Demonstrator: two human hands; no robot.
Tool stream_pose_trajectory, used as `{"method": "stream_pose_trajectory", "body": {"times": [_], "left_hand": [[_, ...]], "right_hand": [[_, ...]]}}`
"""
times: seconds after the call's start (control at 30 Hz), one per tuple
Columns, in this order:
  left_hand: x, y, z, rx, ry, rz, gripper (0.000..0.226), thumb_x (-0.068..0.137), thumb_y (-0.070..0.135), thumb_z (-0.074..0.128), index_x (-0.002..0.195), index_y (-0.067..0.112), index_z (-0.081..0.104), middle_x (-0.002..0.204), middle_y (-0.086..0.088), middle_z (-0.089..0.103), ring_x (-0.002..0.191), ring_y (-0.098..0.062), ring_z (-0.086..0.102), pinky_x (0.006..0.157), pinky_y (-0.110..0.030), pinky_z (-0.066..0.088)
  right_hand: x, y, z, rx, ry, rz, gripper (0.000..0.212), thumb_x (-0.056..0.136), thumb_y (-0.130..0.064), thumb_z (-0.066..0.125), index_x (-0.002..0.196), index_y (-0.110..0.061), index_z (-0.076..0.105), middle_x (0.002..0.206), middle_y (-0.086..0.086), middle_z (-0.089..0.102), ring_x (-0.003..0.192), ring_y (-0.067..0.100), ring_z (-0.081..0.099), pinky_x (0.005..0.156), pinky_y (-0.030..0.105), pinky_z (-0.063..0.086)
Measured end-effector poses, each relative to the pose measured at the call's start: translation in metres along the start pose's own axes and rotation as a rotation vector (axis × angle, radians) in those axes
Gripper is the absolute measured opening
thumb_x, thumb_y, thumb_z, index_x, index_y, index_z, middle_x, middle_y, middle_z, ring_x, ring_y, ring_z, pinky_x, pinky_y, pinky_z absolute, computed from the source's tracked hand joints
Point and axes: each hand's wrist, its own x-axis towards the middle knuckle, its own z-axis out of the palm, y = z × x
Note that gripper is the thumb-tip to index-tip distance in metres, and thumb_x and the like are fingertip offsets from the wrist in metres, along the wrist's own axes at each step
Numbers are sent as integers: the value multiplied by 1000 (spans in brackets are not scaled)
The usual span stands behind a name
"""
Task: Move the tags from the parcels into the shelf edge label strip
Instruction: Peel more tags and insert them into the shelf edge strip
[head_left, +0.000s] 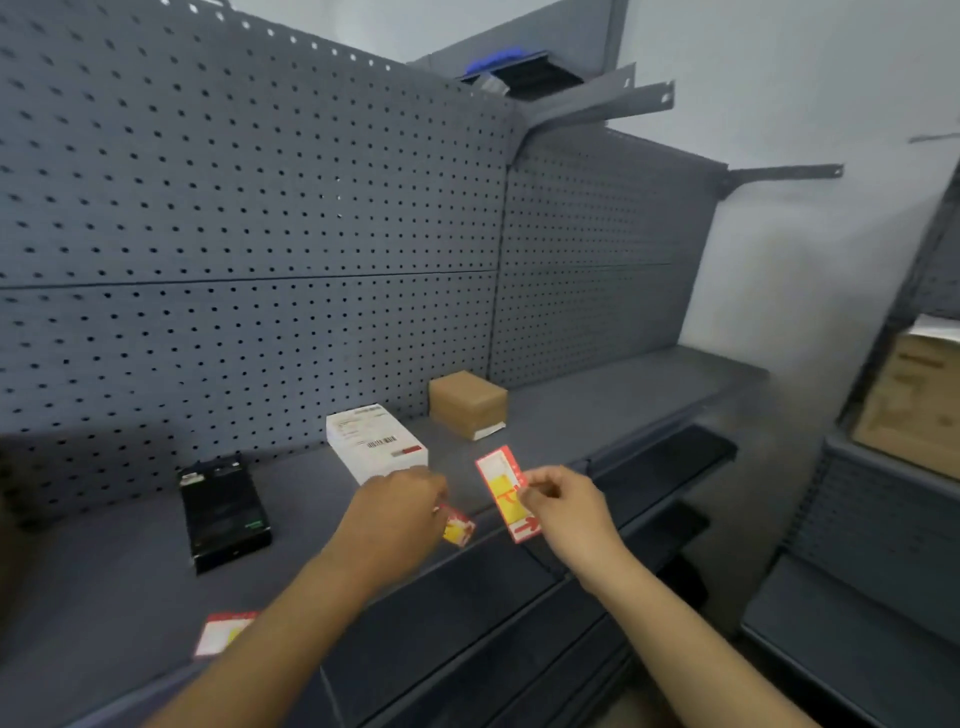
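Grey shelf (130, 571) with pegboard back (234, 208). Three parcels sit on it in a row: black box (223, 512) at left, white box (376, 441) in the middle with a printed label on top, brown box (467, 402) further right near the pegboard.

Right hand (563, 506) pinches a red-and-yellow tag (506, 491) between thumb and fingers, held upright and slightly tilted above the shelf's front edge, a red arrow showing at its lower end. It sits just right of the white box, clear of the shelf surface.

Left hand (400, 512) is closed over a second tag (458, 526), fingers curled on its upper end; only the lower red-yellow part shows past the knuckles, down at the front edge of the shelf. Cannot tell whether it touches the edge strip (493, 577) or is just above it. The hand is just in front of the white box, partly covering its near corner.

A third tag (223, 633) lies flat on the shelf near the front left, partly hidden by the left forearm.

Both forearms are bare. Another shelf unit at far right holds a cardboard carton (914, 410). The frame is a bit blurred, so print on the tags is unreadable.
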Motion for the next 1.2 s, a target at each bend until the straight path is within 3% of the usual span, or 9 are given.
{"method": "stream_pose_trajectory", "body": {"times": [0.17,0.3,0.53,0.63,0.8,0.93,1.1,1.2], "left_hand": [[32,37,29,23,-64,-10,20,93,26,48,96,13,63,103,-6,65,92,-25,62,78,-35,50],[65,51,54,73,-102,14,20,93,28,47,94,15,62,102,-6,64,90,-26,62,77,-36,50],[131,51,97,124,-134,-4,20,94,25,45,98,17,63,103,-5,65,90,-25,63,75,-36,49],[159,54,110,132,-172,-35,19,93,22,44,99,17,62,105,-5,65,92,-27,63,76,-39,50],[190,58,118,121,-165,-71,24,92,22,45,109,20,61,111,-2,66,97,-24,64,79,-38,54],[196,68,127,130,-201,-171,27,93,21,44,115,23,60,116,-1,64,100,-24,63,80,-37,51],[187,93,136,109,-184,-299,36,94,20,42,128,29,50,126,-1,60,110,-25,60,88,-36,48],[180,113,142,76,-170,-360,29,93,20,43,119,26,55,126,0,61,112,-23,58,89,-34,47]], "right_hand": [[31,39,-37,-42,-11,8,14,89,-9,59,99,-12,70,93,3,69,78,10,60,57,7,40],[60,62,-50,-77,-63,-16,12,91,-10,58,95,-15,68,81,-6,64,70,2,58,48,1,39],[137,84,-54,-200,-163,-77,12,90,-7,58,90,-14,68,71,-14,59,68,3,58,57,7,44],[167,92,-52,-220,-206,-88,13,90,-6,58,92,-14,69,76,-7,63,74,9,62,67,18,50],[204,101,-53,-220,-296,-134,15,92,-8,56,99,-13,68,95,2,72,78,7,63,63,12,48],[224,111,-55,-233,-383,-180,13,90,-9,59,97,-14,68,86,-3,67,73,5,61,60,12,49],[245,125,-64,-228,-456,-252,14,89,-8,59,99,-12,69,93,2,70,79,9,62,62,13,47],[249,134,-72,-219,-500,-306,14,89,-8,60,98,-11,69,92,3,70,78,9,62,61,10,45]]}}
